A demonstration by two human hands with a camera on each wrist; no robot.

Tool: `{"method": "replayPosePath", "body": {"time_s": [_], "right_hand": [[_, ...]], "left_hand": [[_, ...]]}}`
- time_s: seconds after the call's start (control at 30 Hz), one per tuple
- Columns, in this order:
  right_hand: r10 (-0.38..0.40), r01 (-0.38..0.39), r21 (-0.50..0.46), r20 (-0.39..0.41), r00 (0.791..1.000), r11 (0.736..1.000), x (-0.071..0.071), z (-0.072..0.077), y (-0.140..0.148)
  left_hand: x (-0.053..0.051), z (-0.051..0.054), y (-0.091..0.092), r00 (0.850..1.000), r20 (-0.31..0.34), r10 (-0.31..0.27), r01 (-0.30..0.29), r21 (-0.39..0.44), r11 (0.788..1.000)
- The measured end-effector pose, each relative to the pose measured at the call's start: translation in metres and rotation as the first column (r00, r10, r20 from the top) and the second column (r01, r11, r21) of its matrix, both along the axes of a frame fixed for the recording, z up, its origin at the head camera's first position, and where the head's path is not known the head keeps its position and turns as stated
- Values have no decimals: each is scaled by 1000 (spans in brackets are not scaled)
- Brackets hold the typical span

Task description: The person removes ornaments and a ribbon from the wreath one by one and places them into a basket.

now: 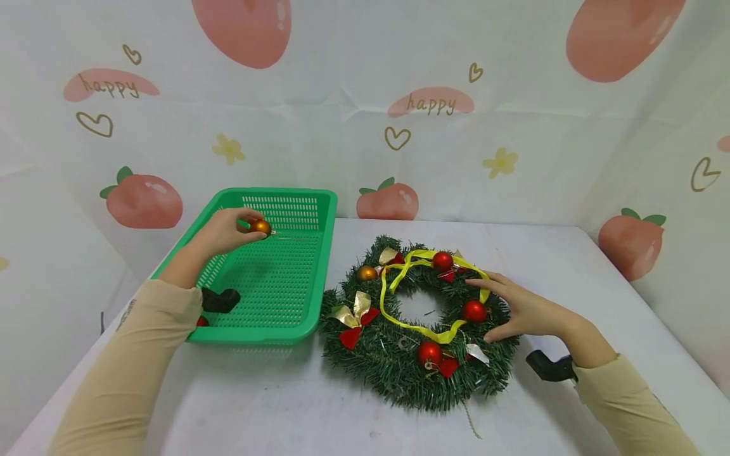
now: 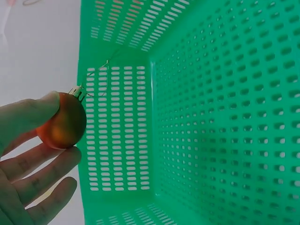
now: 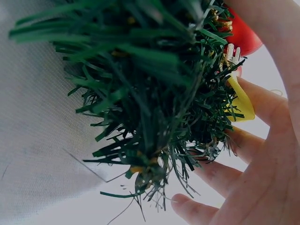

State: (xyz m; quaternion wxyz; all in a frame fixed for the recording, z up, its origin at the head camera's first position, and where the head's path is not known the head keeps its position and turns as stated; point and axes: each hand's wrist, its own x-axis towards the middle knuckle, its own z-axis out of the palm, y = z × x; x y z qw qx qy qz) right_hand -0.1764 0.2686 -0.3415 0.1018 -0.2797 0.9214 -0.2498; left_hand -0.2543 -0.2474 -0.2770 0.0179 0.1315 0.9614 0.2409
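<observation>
My left hand holds an orange-gold Christmas ball above the green plastic basket. In the left wrist view the ball sits between thumb and fingers, its metal cap and hanging thread showing. On the table to the right lies a green tinsel wreath. Red balls, an orange-gold ball, red and gold bows and a yellow ribbon decorate it. My right hand rests on the wreath's right side, fingers spread; some fingertips are hidden by tinsel in the right wrist view.
A red ball shows in the basket's near left corner, partly covered by the left wrist camera. A thin beaded string trails from the wreath's front. Behind the white table hangs a printed curtain.
</observation>
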Motion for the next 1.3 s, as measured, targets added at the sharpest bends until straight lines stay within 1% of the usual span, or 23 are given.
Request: {"method": "replayPosePath", "body": {"time_s": [0.27, 0.5, 0.63, 0.87, 1.03, 1.17, 1.3], "right_hand": [[-3, 3, -1, 8, 1000, 1000, 0, 1, 0], [0, 0, 4, 10, 1000, 1000, 0, 1, 0], [-8, 8, 16, 15, 1000, 1000, 0, 2, -1], [-11, 11, 22, 18, 1000, 1000, 1, 2, -1], [-11, 11, 25, 12, 1000, 1000, 0, 1, 0], [-8, 8, 23, 7, 1000, 1000, 0, -1, 1], [-5, 5, 22, 5, 1000, 1000, -1, -1, 1]], "left_hand": [[-7, -4, -10, 1000, -7, 23, -23, -32, 999], [-9, -6, -18, 999, 1, 45, -45, -59, 997], [-10, -7, -21, 999, 0, 47, -47, -72, 996], [-10, -7, -22, 998, 16, 66, -65, -71, 995], [-12, -8, -24, 997, 25, 70, -68, -77, 995], [-12, -8, -26, 998, 15, 68, -67, -80, 995], [-11, -6, -23, 998, -4, 56, -56, -69, 996]]}}
